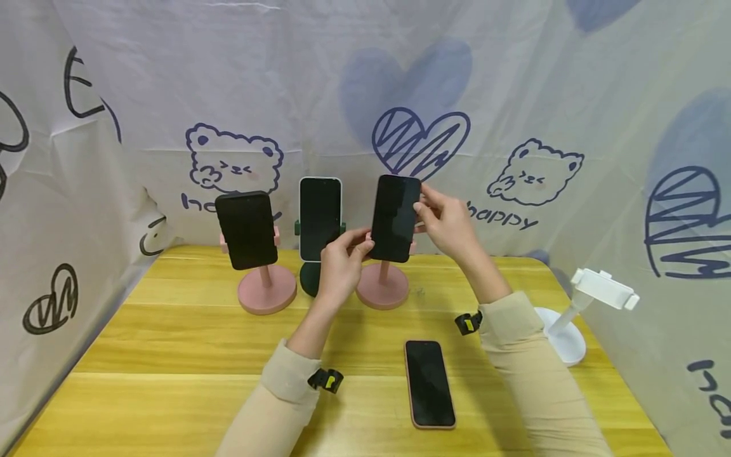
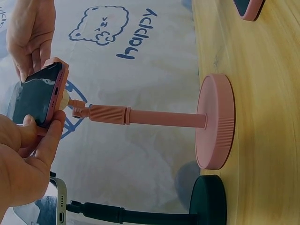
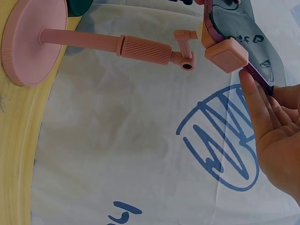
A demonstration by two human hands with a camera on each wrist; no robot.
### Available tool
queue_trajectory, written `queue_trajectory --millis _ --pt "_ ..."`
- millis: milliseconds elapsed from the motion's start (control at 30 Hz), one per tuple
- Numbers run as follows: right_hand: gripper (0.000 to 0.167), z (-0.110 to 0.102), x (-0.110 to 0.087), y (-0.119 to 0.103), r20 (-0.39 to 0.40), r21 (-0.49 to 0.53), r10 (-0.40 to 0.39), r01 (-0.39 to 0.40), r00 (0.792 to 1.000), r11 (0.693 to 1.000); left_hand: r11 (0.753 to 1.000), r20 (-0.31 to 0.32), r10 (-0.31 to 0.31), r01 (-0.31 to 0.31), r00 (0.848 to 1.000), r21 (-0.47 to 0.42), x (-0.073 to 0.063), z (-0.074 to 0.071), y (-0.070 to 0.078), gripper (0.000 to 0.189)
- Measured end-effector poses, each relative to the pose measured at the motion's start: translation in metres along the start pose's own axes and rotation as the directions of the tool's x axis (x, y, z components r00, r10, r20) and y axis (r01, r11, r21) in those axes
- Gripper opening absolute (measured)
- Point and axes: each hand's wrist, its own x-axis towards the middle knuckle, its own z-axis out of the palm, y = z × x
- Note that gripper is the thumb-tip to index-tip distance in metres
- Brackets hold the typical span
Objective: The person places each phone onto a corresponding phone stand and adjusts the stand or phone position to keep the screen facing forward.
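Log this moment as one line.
left grip: pinches held phone, lower left | right grip: pinches its upper right | held phone: at right pink stand | loose phone: flat on table

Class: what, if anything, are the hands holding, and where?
The rightmost upright phone: the right hand pinches its upper right edge, the left hand its lower left edge.

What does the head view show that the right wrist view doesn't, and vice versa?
Head only: the white stand, the pink-edged phone lying on the table, and the black phone at far left.
Right wrist only: the hinge and ribbed collar of the stand bearing the held phone.
Both: the right hand, the held phone, that stand's round pink base, and a scribbled heart on the backdrop.
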Motion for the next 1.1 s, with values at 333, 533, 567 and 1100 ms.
queue_trajectory --millis 333,533,567,1100 --pt "0.049 0.0016 -0.0031 -0.0001 0.002 -0.029 0.001 -0.001 1.0 1.0 1.0 -0.002 0.001 -0.001 1.0 0.013 -0.0007 -0.0007 -0.0008 0.031" --pt "0.049 0.0022 -0.0044 0.0001 0.001 -0.032 0.004 -0.004 1.0 0.999 1.0 -0.005 0.005 -0.005 1.0 0.006 -0.0005 -0.0005 -0.0009 0.031" --pt "0.049 0.0022 -0.0047 0.0002 0.002 -0.034 0.006 -0.006 1.0 0.999 1.0 -0.006 0.005 -0.005 1.0 0.006 -0.0004 -0.0004 -0.001 0.031" --pt "0.05 0.0015 -0.0084 0.0013 0.026 -0.075 0.02 -0.018 0.999 0.997 1.0 -0.008 0.004 -0.004 1.0 0.019 -0.0002 -0.0003 -0.002 0.031"
